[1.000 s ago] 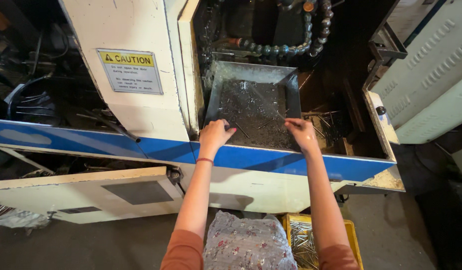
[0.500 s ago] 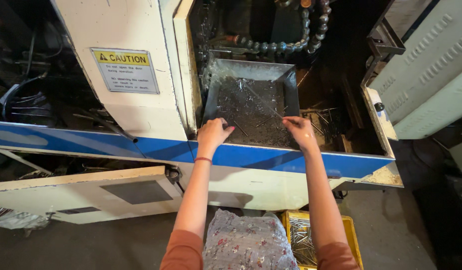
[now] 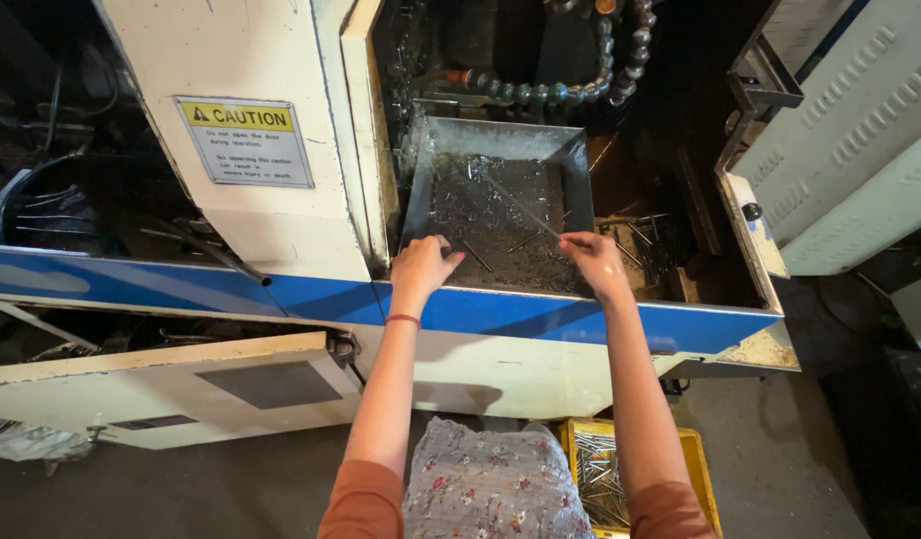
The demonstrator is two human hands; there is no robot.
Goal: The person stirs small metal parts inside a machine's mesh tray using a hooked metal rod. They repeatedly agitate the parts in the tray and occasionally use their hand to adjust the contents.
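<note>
Two bare hands reach into a shallow grey sheet-metal tray [image 3: 451, 140] set inside the open bay of a cream-and-blue machine [image 3: 281, 230]. The left hand [image 3: 421, 268] rests at the tray's 7 o'clock corner, fingers curled loosely onto the floor among wet metal shavings and short thin rods [image 3: 520, 240]; whether it pinches anything I cannot tell. The right hand [image 3: 592, 258] sits at the 5 o'clock corner, thumb and forefinger closed narrowly on the near end of a long thin metal rod [image 3: 520, 202], which runs up toward 11 o'clock across the tray floor.

More loose rods lie outside the tray at its 3 o'clock side. A segmented coolant hose [image 3: 540, 92] hangs at 12 o'clock. A yellow plastic crate [image 3: 700, 469] holding similar rods stands on the floor at 6 o'clock, beside the person's floral-print garment [image 3: 485, 489].

Judgement: the step in hand looks like picking finished rods out of the swarf. The next move calls for lifting the pinched rod clear of the tray rim without snagging the chips.
</note>
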